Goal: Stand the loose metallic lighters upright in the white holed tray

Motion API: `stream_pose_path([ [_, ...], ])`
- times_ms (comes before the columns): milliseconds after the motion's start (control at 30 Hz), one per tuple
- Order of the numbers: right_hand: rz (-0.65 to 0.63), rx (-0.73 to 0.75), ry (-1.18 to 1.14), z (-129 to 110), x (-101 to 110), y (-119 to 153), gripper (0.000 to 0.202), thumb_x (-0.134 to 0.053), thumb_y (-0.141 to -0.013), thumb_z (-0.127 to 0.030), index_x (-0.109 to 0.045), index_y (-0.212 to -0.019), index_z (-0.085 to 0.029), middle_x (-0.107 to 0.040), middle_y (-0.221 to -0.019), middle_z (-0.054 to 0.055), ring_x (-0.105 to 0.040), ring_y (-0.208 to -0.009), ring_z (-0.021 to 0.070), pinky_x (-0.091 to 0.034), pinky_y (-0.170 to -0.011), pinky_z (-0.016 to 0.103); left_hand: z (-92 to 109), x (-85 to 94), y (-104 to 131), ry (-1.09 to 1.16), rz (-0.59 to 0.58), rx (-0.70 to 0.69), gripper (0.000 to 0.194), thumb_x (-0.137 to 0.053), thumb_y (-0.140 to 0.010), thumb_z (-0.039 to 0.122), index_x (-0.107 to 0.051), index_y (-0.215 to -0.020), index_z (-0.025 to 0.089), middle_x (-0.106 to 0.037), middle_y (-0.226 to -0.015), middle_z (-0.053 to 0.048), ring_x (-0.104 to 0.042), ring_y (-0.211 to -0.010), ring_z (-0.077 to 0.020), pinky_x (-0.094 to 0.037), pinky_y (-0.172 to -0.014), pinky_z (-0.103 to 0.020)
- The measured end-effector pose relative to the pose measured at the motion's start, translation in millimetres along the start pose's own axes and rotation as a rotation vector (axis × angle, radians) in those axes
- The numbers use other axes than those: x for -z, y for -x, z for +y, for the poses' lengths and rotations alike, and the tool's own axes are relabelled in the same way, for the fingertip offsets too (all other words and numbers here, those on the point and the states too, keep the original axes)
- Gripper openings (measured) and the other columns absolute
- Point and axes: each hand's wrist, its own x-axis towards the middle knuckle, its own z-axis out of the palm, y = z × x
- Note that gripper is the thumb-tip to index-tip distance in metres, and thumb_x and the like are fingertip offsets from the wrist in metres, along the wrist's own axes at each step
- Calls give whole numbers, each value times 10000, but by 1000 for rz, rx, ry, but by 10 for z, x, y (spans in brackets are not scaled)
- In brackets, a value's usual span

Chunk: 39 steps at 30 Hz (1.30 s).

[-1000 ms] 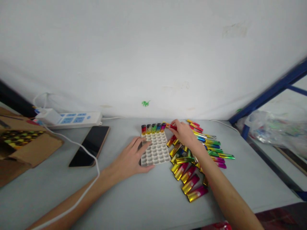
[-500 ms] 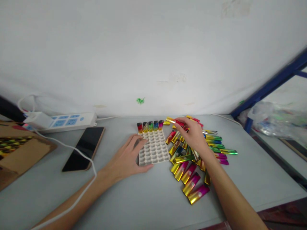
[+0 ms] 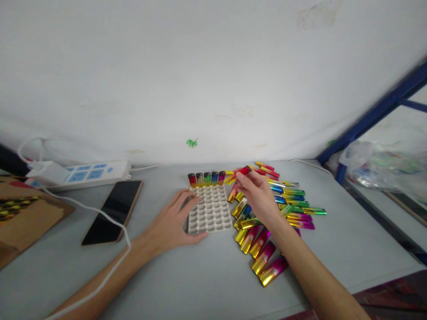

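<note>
Head view: One pale, many-celled tray lies on the table, left of the loose lighters. Five upright lighters fill its far row; the visible cells of the nearer rows are empty, so most of the tray is unfilled. The left hand is spread around the tray's left side, thumb at the near edge. The right hand has its fingertips drawn together at one red lighter; whether they pinch it cannot be told. The loose lighters overlap too much to count
</note>
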Motion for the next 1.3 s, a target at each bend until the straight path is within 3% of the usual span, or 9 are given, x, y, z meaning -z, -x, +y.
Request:
stream_pose_path([
  [100,-41,-42,-86,-12,-114,67,388,-904,-860,-603,-764,-889,-242,-719,-881,-6,-638,-795,156,-555,-746,279,-12,-52,1,7,16,-13,798,-909,-812,474,-562,-1463,173,-621,-1381,-194,-597,-1368,-418,-571,-1172,-598],
  [233,-211,-83,-73,-30,-248,138,426,-817,-940,-653,-690,-951,-246,-757,-913,7,-692,-789,169,-600,-807,333,-24,-94,-9,41,-6,10,818,-926,-797,479,-582,-1481,190,-625,-1416,-194,-596,-1395,-421,-565,-1188,-609],
  [333,-312,-116,-71,-16,-356,176,453,-768,-968,-683,-608,-999,-261,-745,-866,-8,-668,-683,160,-596,-731,341,-27,-95,-8,57,-41,45,878,-941,-792,507,-568,-1532,217,-612,-1474,-194,-585,-1437,-423,-555,-1210,-607],
  [433,-359,-122,-74,25,-483,219,502,-784,-938,-713,-555,-1008,-271,-700,-829,-35,-578,-613,134,-499,-598,280,-17,-92,5,44,-63,52,942,-945,-797,568,-548,-1576,215,-603,-1500,-203,-578,-1461,-425,-553,-1220,-600],
  [567,-326,-153,-70,85,-649,279,557,-758,-935,-759,-526,-872,-256,-505,-664,-82,-376,-559,107,-320,-543,255,30,-87,32,33,-92,72,950,-932,-813,619,-555,-1583,210,-579,-1570,-207,-536,-1524,-424,-520,-1261,-592],
  [733,-305,-233,-129,85,-761,265,789,-496,-942,-941,-476,-575,-243,-352,-540,-47,-298,-528,125,-264,-553,312,84,-68,43,47,-109,107,960,-936,-820,574,-516,-1616,242,-562,-1619,-187,-514,-1555,-412,-514,-1268,-586],
  [967,-182,-421,-156,107,-713,232,637,-558,-907,-696,-318,-490,-278,-196,-503,-72,-151,-484,111,-180,-483,287,78,-84,26,63,-75,67,907,-942,-821,552,-559,-1562,196,-583,-1575,-219,-522,-1535,-439,-516,-1257,-623],
  [1067,-140,-456,-115,143,-701,239,582,-534,-907,-651,-324,-517,-274,-218,-505,-81,-121,-461,93,-123,-459,271,83,-82,26,55,-70,64,907,-948,-817,529,-558,-1562,188,-583,-1576,-230,-528,-1527,-447,-531,-1240,-639],
  [1300,-47,-544,-169,164,-681,232,585,-489,-990,-597,-346,-538,-256,-191,-522,-82,-91,-480,99,-116,-444,245,64,-82,58,20,-81,61,865,-930,-841,545,-586,-1541,172,-590,-1578,-234,-540,-1524,-445,-530,-1245,-627],
])
